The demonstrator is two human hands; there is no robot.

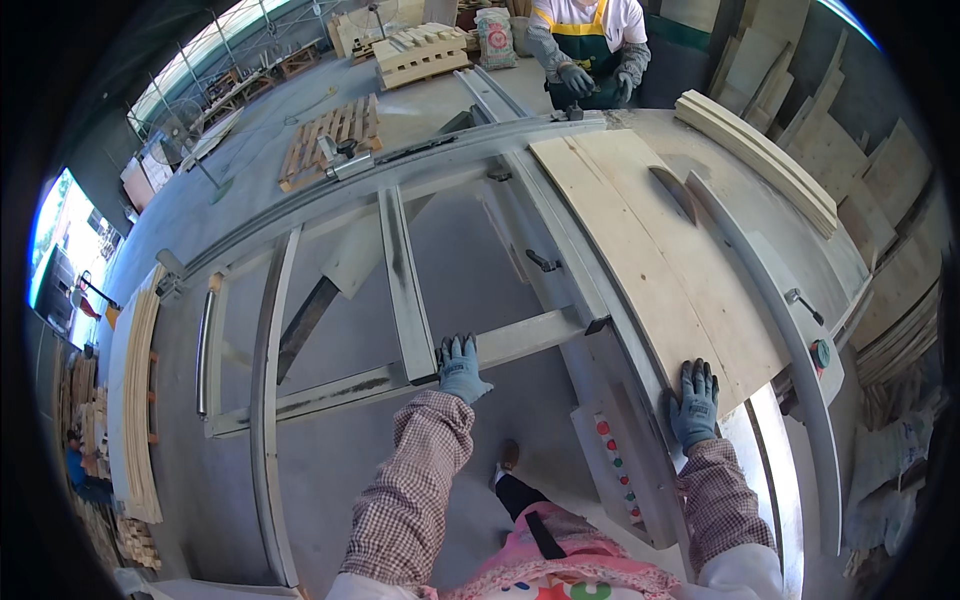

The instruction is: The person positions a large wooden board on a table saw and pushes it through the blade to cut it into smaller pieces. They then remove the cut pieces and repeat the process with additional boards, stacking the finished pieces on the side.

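A long pale plywood board (pixel 640 250) lies on the panel saw's table, with a thin dark line running along its length. At its near left corner rests my right hand (pixel 694 405), in a blue-grey glove with dark fingertips, fingers stretched out on the wood. My left hand (pixel 462 370), gloved the same way, lies with fingers extended on the metal frame (pixel 408 290) of the saw's sliding table, where a crossbar meets the front rail. A dark curved blade-like piece (pixel 675 195) stands at the board's far right, close to the long metal fence (pixel 765 285).
Across the saw stands a co-worker (pixel 590 50) in grey gloves. A stack of wood strips (pixel 760 160) lies at the far right of the table. Coloured buttons (pixel 618 468) line the machine's near side. A pallet (pixel 330 140) and stacked boards (pixel 140 400) stand on the left.
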